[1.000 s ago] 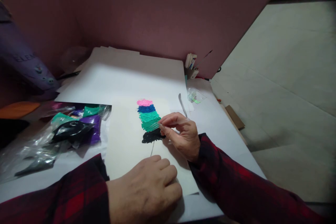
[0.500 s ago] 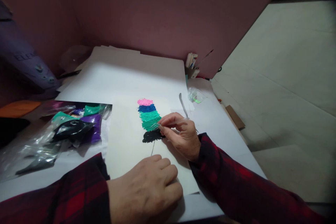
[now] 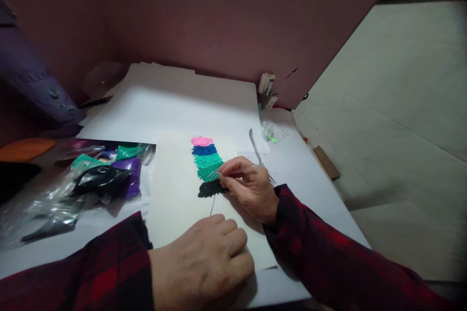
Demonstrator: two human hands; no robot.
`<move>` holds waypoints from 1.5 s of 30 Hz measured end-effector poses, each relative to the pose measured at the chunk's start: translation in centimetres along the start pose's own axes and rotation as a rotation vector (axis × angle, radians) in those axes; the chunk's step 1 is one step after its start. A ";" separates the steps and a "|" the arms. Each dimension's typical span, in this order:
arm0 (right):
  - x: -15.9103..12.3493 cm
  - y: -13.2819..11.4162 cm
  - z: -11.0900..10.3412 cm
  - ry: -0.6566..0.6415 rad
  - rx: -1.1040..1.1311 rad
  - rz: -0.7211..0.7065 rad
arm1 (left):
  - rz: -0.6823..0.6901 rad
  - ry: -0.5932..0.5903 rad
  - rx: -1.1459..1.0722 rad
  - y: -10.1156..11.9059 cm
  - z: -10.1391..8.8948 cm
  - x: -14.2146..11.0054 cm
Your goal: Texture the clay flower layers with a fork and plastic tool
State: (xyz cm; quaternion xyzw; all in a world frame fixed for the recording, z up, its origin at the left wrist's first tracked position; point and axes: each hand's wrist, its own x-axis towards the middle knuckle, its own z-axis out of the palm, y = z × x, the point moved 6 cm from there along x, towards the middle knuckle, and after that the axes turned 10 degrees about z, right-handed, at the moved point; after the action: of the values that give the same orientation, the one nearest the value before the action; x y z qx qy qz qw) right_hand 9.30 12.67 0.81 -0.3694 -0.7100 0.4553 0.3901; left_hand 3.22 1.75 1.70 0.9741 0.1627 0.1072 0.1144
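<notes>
Between the thumb and fingers of my right hand (image 3: pixel 250 188) is a thin see-through tool that looks like a clear plastic fork (image 3: pixel 237 173). Its tip meets the lower edge of the green clay (image 3: pixel 208 167), just above the black clay (image 3: pixel 211 188). Blue clay (image 3: pixel 204 149) and pink clay (image 3: pixel 202 141) continue the textured strip upward on the cream sheet (image 3: pixel 171 204). Below the strip, a pencil line (image 3: pixel 212 205) runs down toward my left hand (image 3: pixel 207 265), which rests on the sheet with fingers curled; its fingertips are hidden.
A metal fork (image 3: pixel 254 143) lies partly behind my right hand. Plastic bags of coloured clay (image 3: pixel 102 180) are heaped at the left. Large white sheets (image 3: pixel 175 102) lie at the back, against the pink wall (image 3: pixel 219 19). A small clear bag (image 3: pixel 273 132) sits near the right edge.
My right hand and the clear fork have shifted very slightly left along the green clay. My left hand has stayed in place.
</notes>
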 end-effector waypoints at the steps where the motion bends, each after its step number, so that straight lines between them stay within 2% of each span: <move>1: 0.0 0.0 0.0 -0.002 0.009 0.001 | -0.001 0.003 -0.001 0.0 0.0 0.0; 14: 0.1 0.0 0.2 -0.006 0.034 -0.010 | 0.001 0.029 0.011 -0.1 0.1 0.0; 24: -0.1 -1.1 -0.4 0.088 0.060 -0.107 | 0.000 0.042 0.016 -0.1 -0.1 0.1; 31: -0.1 -0.4 -0.1 0.031 0.003 -0.013 | 0.002 0.046 0.010 -0.1 0.0 0.0; 45: 0.1 -0.5 0.1 0.006 0.017 -0.048 | -0.002 0.041 0.007 -0.1 -0.1 0.0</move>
State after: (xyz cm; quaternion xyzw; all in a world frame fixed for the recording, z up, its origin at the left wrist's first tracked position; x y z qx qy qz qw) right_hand 9.12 12.53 1.28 -0.3505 -0.7136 0.4506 0.4060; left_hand 3.13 1.86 1.80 0.9720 0.1662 0.1265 0.1075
